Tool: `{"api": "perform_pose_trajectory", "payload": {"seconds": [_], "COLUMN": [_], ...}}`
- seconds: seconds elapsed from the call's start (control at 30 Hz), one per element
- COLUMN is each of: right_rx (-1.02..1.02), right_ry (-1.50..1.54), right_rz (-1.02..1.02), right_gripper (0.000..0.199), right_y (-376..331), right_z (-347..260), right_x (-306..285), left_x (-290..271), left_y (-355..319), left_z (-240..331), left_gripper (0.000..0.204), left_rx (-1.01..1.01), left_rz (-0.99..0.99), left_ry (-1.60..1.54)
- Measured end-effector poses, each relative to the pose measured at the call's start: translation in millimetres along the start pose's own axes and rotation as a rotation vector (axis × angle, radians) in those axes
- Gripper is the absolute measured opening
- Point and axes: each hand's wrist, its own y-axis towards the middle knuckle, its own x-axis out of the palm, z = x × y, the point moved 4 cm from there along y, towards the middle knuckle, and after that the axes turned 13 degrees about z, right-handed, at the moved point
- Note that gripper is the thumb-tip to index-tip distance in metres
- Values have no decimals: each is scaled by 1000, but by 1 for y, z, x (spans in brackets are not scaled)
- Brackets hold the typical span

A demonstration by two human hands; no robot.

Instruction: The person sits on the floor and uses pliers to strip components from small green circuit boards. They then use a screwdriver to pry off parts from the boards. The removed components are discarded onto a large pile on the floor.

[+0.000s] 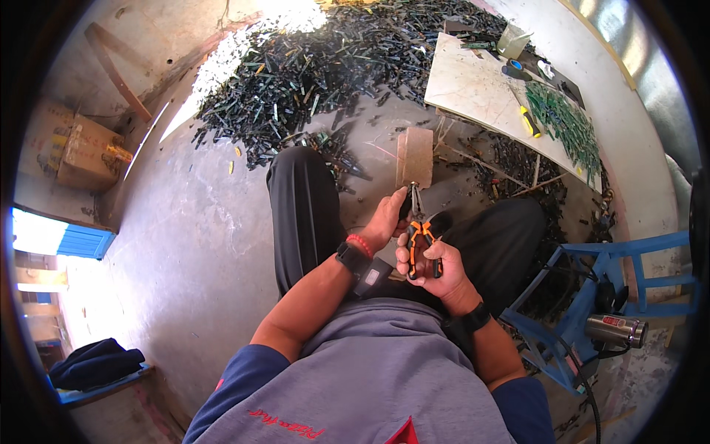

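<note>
Gripping one pair of pliers [418, 224] between the knees, the right hand [445, 268] is wrapped around both handles; the left hand [384, 222] pinches a dark piece [404, 206], mostly hidden, beside the tips. Far right, one clear cup [512, 42], contents unclear, stands on a pale table [473, 81] with countless green strips [566, 126]. Near right is one metal flask [616, 331], its inside hidden. Left: a cardboard box [89, 153]. Across the far grey floor [200, 222] spreads a heap of dark strips [318, 74], too many to count.
</note>
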Motion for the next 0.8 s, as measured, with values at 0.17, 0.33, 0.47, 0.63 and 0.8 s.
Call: {"api": "perform_pose_trajectory", "payload": {"seconds": [0.17,0.33,0.47,0.63,0.8], "right_rx": [-11,-8,-8,1,-9], "right_ry": [-16,-23,-16,63,117], "right_rz": [9,1,9,2,-35], "right_gripper": [49,51,50,49,47], "right_y": [-1,-2,0,0,-2], "right_z": [-2,-2,-2,1,0], "right_x": [2,2,1,0,2], "left_x": [-1,-1,0,2,7], "left_y": [-4,-11,-12,-1,-2], "left_z": [3,11,13,1,2], "left_gripper": [35,51,38,44,53], "left_rx": [134,178,130,32,112], "left_rz": [47,22,46,36,25], "left_ry": [238,362,314,-31,-13]}}
